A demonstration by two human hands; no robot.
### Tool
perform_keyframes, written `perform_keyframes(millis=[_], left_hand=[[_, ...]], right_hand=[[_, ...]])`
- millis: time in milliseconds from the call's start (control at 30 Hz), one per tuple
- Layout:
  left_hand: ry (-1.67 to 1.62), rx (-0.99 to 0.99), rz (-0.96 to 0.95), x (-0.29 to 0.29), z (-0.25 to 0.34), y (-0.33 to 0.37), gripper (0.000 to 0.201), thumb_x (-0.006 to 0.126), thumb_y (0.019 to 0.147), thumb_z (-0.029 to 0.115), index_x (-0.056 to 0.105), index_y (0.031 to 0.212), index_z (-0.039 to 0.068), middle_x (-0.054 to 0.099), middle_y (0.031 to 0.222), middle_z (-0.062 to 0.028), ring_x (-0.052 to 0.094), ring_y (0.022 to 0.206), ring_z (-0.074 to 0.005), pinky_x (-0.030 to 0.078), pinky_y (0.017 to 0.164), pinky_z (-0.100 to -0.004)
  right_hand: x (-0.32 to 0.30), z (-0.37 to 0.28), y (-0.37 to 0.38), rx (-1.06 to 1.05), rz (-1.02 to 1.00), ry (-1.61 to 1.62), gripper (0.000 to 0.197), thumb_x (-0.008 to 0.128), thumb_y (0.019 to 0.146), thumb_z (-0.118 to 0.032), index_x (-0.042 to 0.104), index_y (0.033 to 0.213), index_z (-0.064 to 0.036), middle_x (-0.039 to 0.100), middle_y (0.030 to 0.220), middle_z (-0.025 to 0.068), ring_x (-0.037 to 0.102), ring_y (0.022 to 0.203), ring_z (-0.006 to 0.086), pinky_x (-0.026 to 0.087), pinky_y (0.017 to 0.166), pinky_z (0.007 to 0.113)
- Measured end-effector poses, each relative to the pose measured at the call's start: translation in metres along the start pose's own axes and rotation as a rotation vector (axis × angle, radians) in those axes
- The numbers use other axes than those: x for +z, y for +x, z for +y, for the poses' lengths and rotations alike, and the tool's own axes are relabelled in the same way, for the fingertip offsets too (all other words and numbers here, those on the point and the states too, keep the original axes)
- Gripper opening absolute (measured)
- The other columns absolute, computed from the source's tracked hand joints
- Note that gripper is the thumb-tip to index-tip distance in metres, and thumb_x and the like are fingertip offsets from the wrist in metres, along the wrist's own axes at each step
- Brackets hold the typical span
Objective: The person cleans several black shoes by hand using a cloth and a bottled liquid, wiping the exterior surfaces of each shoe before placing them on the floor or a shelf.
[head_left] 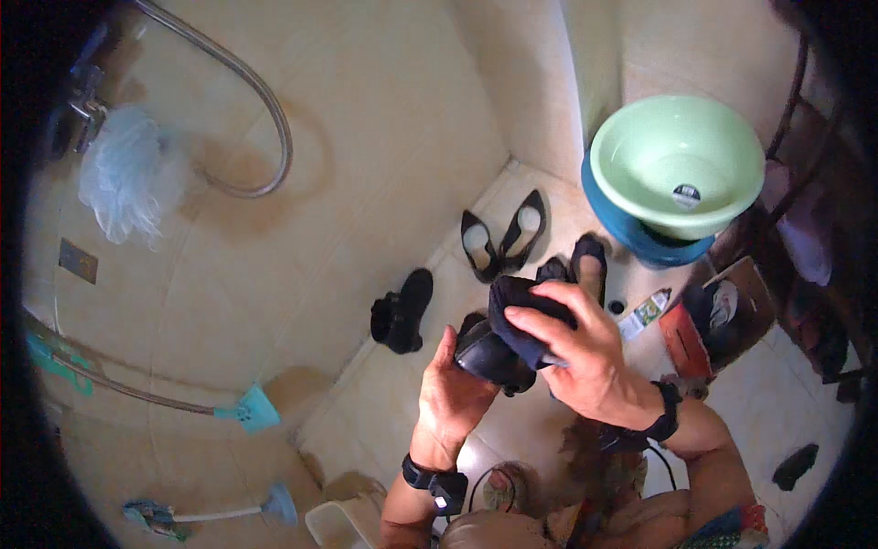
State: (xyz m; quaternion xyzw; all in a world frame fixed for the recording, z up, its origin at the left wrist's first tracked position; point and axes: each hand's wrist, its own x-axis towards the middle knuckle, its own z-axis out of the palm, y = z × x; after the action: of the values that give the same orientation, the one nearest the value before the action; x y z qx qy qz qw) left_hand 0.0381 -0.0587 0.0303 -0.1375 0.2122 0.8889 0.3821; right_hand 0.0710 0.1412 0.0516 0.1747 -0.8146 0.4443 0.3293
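Note:
My left hand (450, 395) grips a black leather shoe (487, 355) from below and its left side, thumb raised along the edge. My right hand (590, 352) is closed around a dark cloth (523, 316), its fingers bent over the top. The cloth lies against the upper right part of the shoe and hides some of it. Both hands are held above the tiled floor, close together. Past them stand a pair of black pointed pumps (521, 236) and another dark shoe (590, 261), partly covered by the cloth and hand.
Dark ankle shoes (402, 311) stand by the left wall. A light green basin (677, 169) rests on a blue one (631, 233) at the far right. Nearby are a white-green tube (645, 314), a floor drain (616, 306) and an open box (686, 339). A shower hose (265, 91) hangs on the wall.

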Motion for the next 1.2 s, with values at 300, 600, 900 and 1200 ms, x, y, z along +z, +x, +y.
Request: perform_keyframes(millis=[300, 600, 900, 1200], left_hand=[[0.163, 0.368, 0.248, 0.058, -0.025, 0.008, 0.036, 0.051, 0.095, 0.03, 0.057, 0.12, 0.006, 0.059, 0.124, -0.0099, 0.055, 0.114, -0.0275, 0.038, 0.106, -0.0436], [-0.051, 0.218, -0.178, 0.041, -0.012, 0.004, 0.032, 0.051, 0.095, 0.029, 0.061, 0.113, 0.003, 0.065, 0.114, -0.0131, 0.061, 0.103, -0.0273, 0.048, 0.095, -0.0407], [-0.03, 0.197, -0.125, 0.019, -0.001, 0.006, 0.039, 0.056, 0.091, 0.034, 0.061, 0.112, 0.002, 0.068, 0.106, -0.0148, 0.065, 0.095, -0.0304, 0.052, 0.091, -0.0416], [-0.008, 0.192, 0.028, 0.032, -0.003, -0.004, 0.053, 0.054, 0.091, 0.049, 0.06, 0.113, 0.002, 0.066, 0.106, -0.015, 0.063, 0.095, -0.0325, 0.051, 0.088, -0.0462]], right_hand=[[0.016, -0.009, 0.011, -0.199, -0.029, -0.295, 0.037, 0.066, 0.072, -0.008, 0.065, 0.109, -0.0111, 0.056, 0.11, 0.0148, 0.059, 0.081, 0.0303, 0.051, 0.077, 0.042], [0.025, -0.018, -0.006, -0.569, 0.019, -0.202, 0.037, 0.066, 0.074, -0.017, 0.063, 0.108, -0.0022, 0.053, 0.107, 0.0208, 0.057, 0.072, 0.0275, 0.053, 0.057, 0.031], [0.033, -0.024, -0.031, -0.537, -0.031, -0.205, 0.036, 0.068, 0.074, -0.014, 0.067, 0.11, -0.0092, 0.054, 0.112, 0.0197, 0.056, 0.07, 0.0247, 0.052, 0.06, 0.032], [0.029, -0.01, -0.059, -0.439, -0.223, 0.06, 0.038, 0.067, 0.075, -0.013, 0.063, 0.111, -0.0072, 0.052, 0.112, 0.0217, 0.059, 0.07, 0.0241, 0.051, 0.049, 0.03]])
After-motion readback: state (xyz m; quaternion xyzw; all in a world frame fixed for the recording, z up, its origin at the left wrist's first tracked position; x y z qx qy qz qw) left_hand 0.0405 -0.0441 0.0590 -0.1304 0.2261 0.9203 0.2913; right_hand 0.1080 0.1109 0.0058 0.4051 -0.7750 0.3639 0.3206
